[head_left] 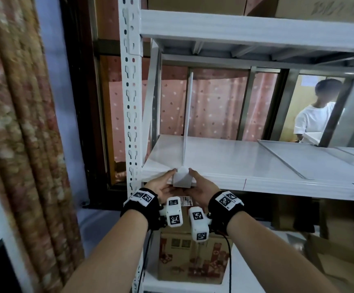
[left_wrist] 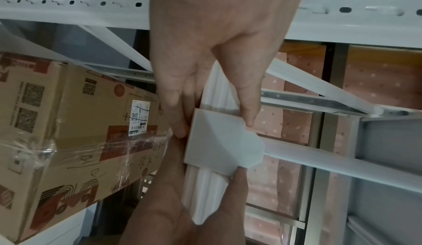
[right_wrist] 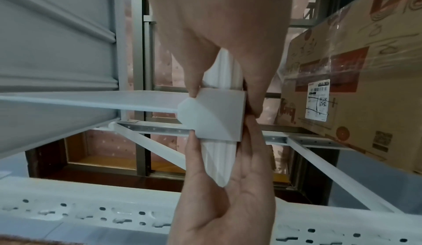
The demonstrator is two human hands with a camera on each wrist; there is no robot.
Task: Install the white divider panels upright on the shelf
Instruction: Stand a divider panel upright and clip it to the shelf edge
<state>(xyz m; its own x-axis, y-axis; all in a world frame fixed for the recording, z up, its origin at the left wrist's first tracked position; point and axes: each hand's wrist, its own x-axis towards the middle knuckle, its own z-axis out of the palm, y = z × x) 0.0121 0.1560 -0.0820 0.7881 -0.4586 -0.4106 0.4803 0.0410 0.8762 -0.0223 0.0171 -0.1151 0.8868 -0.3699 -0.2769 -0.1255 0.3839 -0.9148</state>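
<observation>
A thin white divider panel (head_left: 187,121) stands upright near the left end of the white shelf (head_left: 277,183). Its front bracket (head_left: 182,178) hooks over the shelf's front edge. My left hand (head_left: 167,181) grips the bracket from the left, thumb on top and fingers under the edge. My right hand (head_left: 197,181) grips it the same way from the right. In the left wrist view the left hand (left_wrist: 214,126) pinches the bracket (left_wrist: 219,146) from above. The right wrist view shows the right hand (right_wrist: 222,101) pinching the bracket (right_wrist: 221,117).
More white panels (head_left: 311,160) lie flat on the shelf to the right. The slotted upright post (head_left: 131,102) stands just left of my hands. A taped cardboard box (head_left: 193,259) sits on the lower shelf. A person in a white shirt (head_left: 313,120) stands beyond the window.
</observation>
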